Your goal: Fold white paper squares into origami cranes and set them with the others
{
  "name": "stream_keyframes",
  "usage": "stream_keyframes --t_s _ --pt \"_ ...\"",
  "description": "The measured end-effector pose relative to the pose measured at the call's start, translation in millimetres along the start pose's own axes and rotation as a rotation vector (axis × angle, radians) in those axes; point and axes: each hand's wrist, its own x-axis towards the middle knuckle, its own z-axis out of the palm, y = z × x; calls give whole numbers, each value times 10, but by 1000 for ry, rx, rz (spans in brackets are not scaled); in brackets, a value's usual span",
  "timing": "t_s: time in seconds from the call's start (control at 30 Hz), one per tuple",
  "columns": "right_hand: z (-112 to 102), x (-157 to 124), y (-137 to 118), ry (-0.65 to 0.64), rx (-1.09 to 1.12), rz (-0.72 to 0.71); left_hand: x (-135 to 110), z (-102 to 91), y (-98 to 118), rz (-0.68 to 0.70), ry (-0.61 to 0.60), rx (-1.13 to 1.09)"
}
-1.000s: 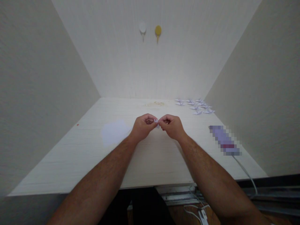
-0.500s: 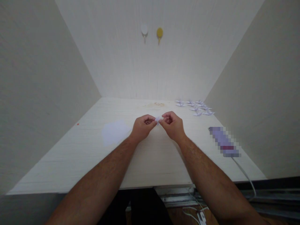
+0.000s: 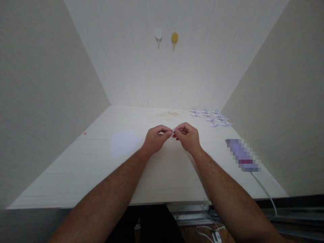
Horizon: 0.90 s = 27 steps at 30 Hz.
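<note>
A small piece of folded pale paper [image 3: 173,130] is pinched between my two hands above the middle of the white table [image 3: 167,179]. My left hand [image 3: 157,139] grips it from the left with thumb and forefinger. From the right, my right hand [image 3: 186,135] pinches it too, fingers curled. Most of the paper is hidden behind the fingertips, so its exact shape cannot be made out. A stack or sheet of pale paper [image 3: 125,143] lies left of my left hand. Several folded paper cranes [image 3: 214,118] stand grouped at the back right.
At the right lies a blurred-out purplish device [image 3: 240,153], with a white cable [image 3: 264,189] running off the table edge. Two hooks, one white [image 3: 158,33] and one yellow [image 3: 174,37], are on the back wall. Panels enclose both sides. A power strip [image 3: 217,236] sits on the floor.
Both hands have come closer together, fingertips now nearly meeting over the paper, which shows less than before. The view has shifted slightly.
</note>
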Motion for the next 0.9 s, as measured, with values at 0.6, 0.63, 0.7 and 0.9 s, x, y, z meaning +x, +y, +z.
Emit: stream_keyframes --t_s 0.6,0.63,0.7,0.9 --pt "-37 -16 77 -96 -242 -131 29 -37 14 -112 -41 -35" --pt "-39 -15 75 -96 -232 -133 33 -38 4 -138 -41 -62" --pt "-45 -12 72 -99 -223 -139 40 -42 -17 -191 -41 -128" --pt "-81 2 83 -119 -295 -204 62 -54 -65 -295 -46 -318"
